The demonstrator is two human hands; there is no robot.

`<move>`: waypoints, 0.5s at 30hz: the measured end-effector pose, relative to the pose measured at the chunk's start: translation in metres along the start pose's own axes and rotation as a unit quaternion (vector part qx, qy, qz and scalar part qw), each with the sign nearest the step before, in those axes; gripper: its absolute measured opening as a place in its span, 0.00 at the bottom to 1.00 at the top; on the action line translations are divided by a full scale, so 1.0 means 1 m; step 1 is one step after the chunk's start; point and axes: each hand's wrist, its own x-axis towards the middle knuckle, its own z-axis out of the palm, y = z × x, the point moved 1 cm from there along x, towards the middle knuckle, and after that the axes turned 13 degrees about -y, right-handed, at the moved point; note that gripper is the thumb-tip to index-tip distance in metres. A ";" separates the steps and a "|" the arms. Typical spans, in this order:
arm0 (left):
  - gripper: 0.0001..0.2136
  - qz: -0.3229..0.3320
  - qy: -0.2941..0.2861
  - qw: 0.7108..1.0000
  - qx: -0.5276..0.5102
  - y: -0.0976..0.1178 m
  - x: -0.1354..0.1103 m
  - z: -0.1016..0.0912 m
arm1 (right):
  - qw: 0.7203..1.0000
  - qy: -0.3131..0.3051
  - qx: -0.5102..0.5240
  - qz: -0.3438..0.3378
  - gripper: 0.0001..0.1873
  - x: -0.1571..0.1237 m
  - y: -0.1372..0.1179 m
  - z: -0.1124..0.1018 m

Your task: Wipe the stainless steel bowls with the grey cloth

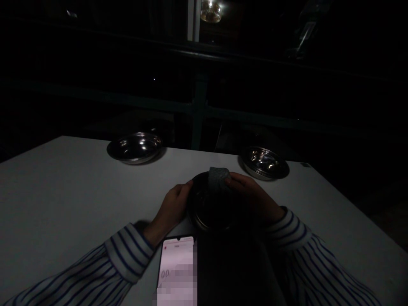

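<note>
I am gripping the left edge of a round metal bowl (198, 202) with my left hand (172, 204); its thumb is lying along the rim and its fingers are curling down out of sight. My right hand (251, 193) is closing on a folded gray cloth (218, 177), pinching it between thumb and fingertips, and the cloth is hanging over the bowl's far right part. The bowl is sitting between my hands, near the middle of the white table (79, 191), in such deep shadow that I cannot tell whether it is touching the tabletop. Just to the near left of it, a smartphone (177, 255) is glowing, its screen partly pixelated. At the far edge, 2 shiny steel bowls are standing well apart: the far-left bowl (135, 146) and the far-right bowl (264, 162). I am wearing blue-striped sleeves (127, 250). Beyond the table, a lamp (211, 11) is shining in the dark.
</note>
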 end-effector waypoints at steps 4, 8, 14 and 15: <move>0.17 0.021 0.076 0.996 0.042 0.004 0.003 -0.005 | 1.000 -0.011 0.006 0.010 0.11 0.000 0.001 0.000; 0.20 0.066 0.134 0.987 0.059 0.021 -0.003 -0.007 | 0.998 -0.023 -0.056 -0.013 0.10 -0.001 0.003 0.003; 0.21 0.118 0.011 0.991 0.070 0.039 -0.014 0.002 | 0.966 -0.040 -0.243 -0.075 0.09 -0.008 -0.003 0.015; 0.20 0.121 -0.016 0.990 0.065 0.040 -0.015 0.004 | 0.959 -0.052 -0.267 -0.083 0.09 -0.009 -0.004 0.017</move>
